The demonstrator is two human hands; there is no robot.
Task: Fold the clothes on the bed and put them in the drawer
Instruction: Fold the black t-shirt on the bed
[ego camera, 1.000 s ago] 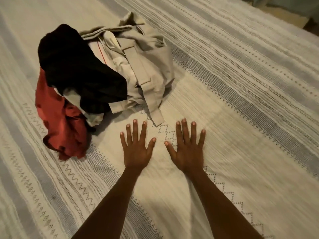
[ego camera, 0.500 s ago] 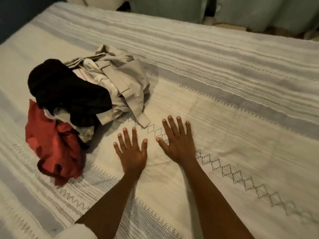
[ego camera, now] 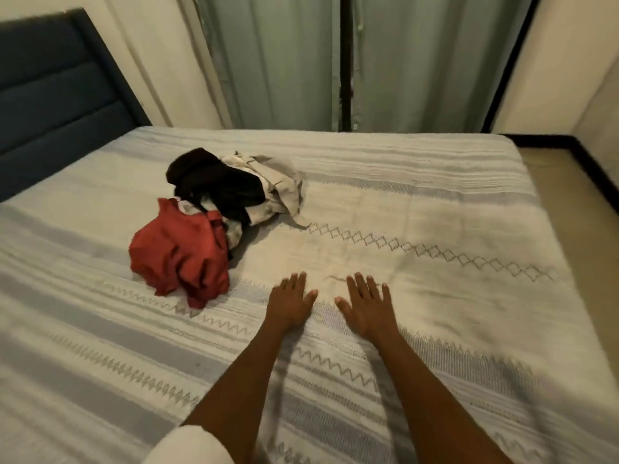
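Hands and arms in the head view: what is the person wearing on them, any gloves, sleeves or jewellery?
Both hands are bare: no gloves on the left hand or the right hand, and no rings, watch or bracelets show. Both forearms are uncovered down to the frame's lower edge. The only clothing visible is a white sleeve on the left upper arm. The motion blur would hide fine marks.

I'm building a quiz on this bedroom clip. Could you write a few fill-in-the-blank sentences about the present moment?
1. Both the left hand and the right hand lie flat and ____ on the striped white bedspread.
2. The crumpled garment nearest the left hand is ____ in colour.
3. On top of the beige cloth in the pile lies a ____ garment.
4. The padded headboard is dark ____.

Missing words: empty; red; black; blue
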